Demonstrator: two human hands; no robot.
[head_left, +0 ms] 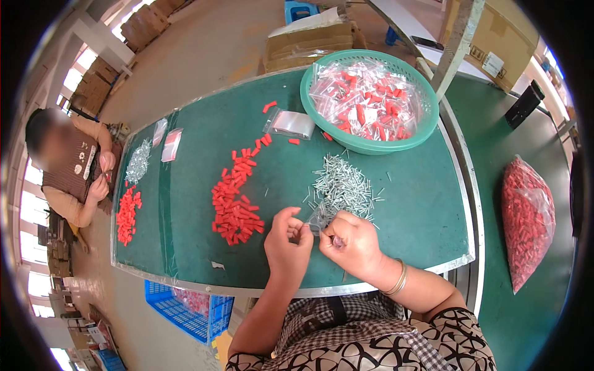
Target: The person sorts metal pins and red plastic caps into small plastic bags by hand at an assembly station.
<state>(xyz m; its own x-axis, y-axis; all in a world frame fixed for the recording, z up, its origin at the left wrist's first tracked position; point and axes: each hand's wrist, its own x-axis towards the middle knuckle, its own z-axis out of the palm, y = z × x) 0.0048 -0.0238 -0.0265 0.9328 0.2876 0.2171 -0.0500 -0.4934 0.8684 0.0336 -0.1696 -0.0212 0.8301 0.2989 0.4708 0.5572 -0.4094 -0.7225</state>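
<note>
Item: a co-worker (69, 164), seated at the far left, hands raised near the end of the green table (192, 210).
Item: a small heap of red plugs (128, 216), and above it a heap of shiny pieces (138, 162), too small to identify.
Item: flat clear bags (172, 145), lying just right of those shiny pieces.
Item: one blue crate (218, 316), below the near edge.
Item: a long heap of red sleeves (236, 210), trailing upward toward a stack of clear bags (292, 124).
Item: the left hand (289, 244), fingers bent, thumb and forefinger pinched narrow on a small clear bag (317, 221).
Item: that bag, between both hands, just above the table, at the lower left of a pile of slim metal pieces (343, 182) (screws, by the look of them).
Item: the right hand (351, 242), curled into a fist, its thumb side seemingly gripping the bag's right edge; what else the palm encloses cannot be told.
Step in hand, as judged: handling the bag at its mouth. Next move calls for a steady pinch and a mouth kept clear.
Item: a green basket (365, 146), piled with filled bags (371, 102).
Item: a large clear sack (527, 216) of red pieces, far right.
</note>
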